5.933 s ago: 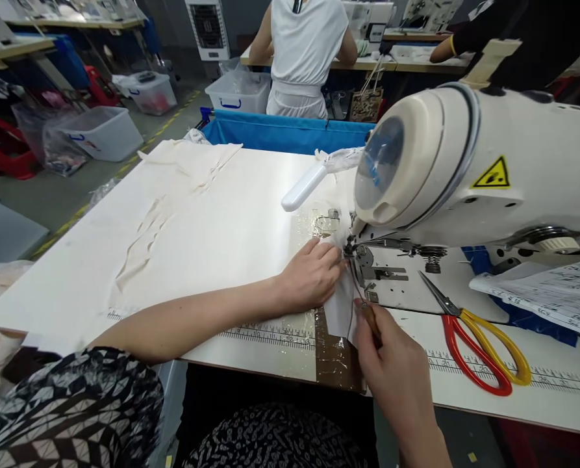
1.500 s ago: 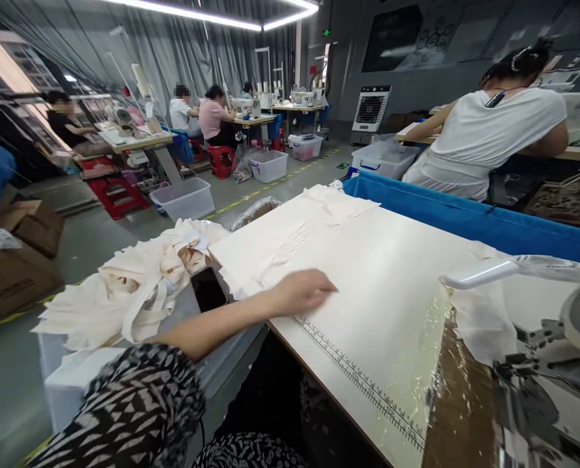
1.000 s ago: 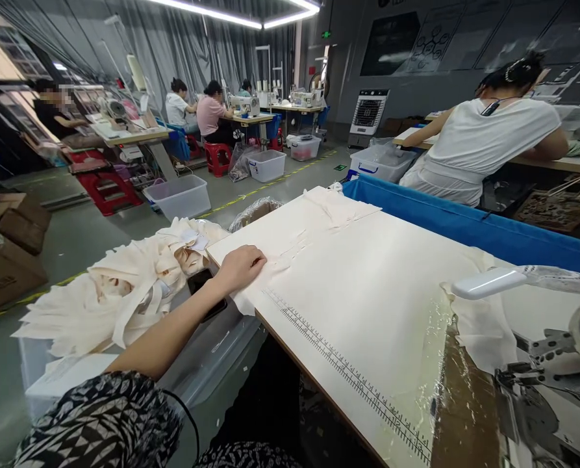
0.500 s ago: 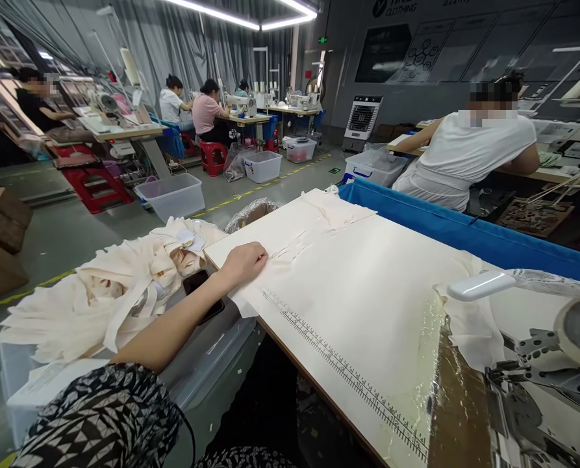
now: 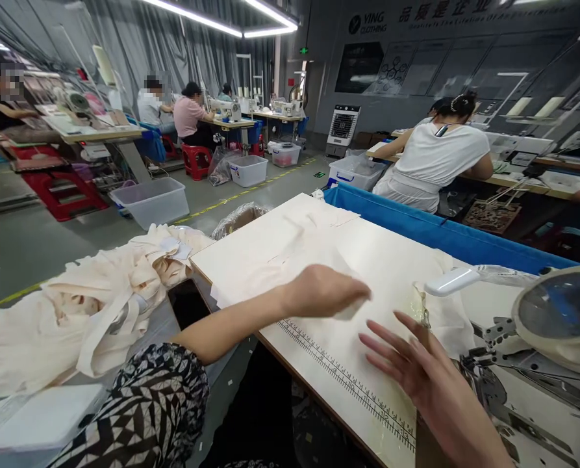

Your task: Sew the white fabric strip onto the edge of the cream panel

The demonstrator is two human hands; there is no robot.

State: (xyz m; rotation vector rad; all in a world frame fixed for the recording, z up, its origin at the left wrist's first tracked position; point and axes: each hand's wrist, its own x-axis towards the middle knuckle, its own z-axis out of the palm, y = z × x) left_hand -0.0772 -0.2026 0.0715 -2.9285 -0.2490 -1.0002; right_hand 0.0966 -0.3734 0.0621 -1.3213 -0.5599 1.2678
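Note:
Above the middle of the white tabletop [image 5: 328, 364] my left hand [image 5: 326, 291] is closed, its fingertips pinched on a thin cream fabric piece [image 5: 251, 286]. The fabric is blurred and nearly the same colour as the board, so its outline is hard to follow. Facing it from the lower right, my right hand [image 5: 411, 364] is open with fingers spread, holding nothing. It hovers over the board near the printed ruler scale [image 5: 348, 383]. Another cream cloth [image 5: 450, 318] lies by the sewing machine [image 5: 528, 377] at the right.
A heap of cream fabric pieces [image 5: 99, 286] lies at my left beside a dark phone [image 5: 189, 304]. A blue cloth trough [image 5: 440, 237] borders the table's far side. A white-handled tool [image 5: 451, 281] sticks out near the machine. A person in white [image 5: 430, 159] sits beyond the trough.
My left hand has moved right from the board's left edge, drawing the cream fabric piece along. My right hand has come into view from the lower right. The view has turned slightly right.

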